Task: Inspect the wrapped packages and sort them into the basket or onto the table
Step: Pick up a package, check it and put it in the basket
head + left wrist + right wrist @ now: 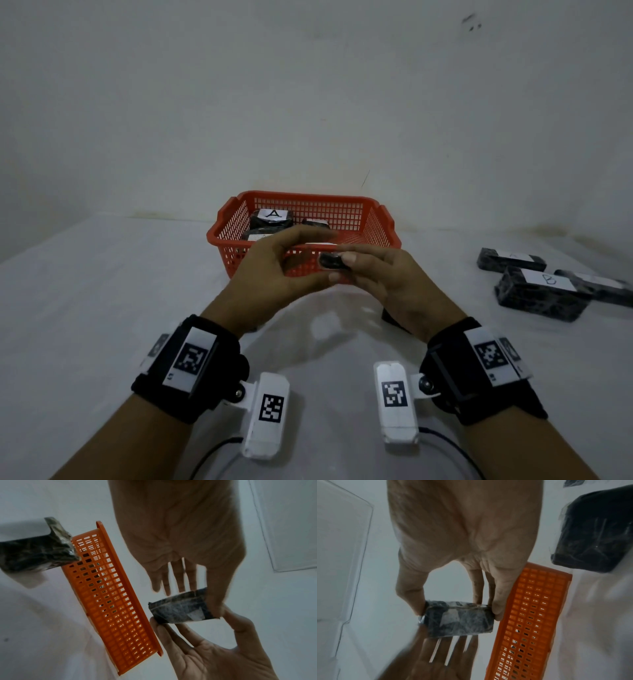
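Observation:
A small black wrapped package [329,262] [178,609] [458,619] is held in the air just in front of the orange basket [308,198]. My right hand [346,260] pinches it by its two ends, thumb [412,601] on one end and fingers [496,609] on the other. My left hand [317,255] is cupped round it from the left. Its fingers [171,582] are straight and its thumb [214,601] touches one end. Inside the basket lie black packages, one labelled A [272,219].
Three black wrapped packages lie on the white table at the right, one labelled B [544,291]. Another dark package [394,318] [594,534] sits on the table under my right hand. A pale wall stands close behind the basket.

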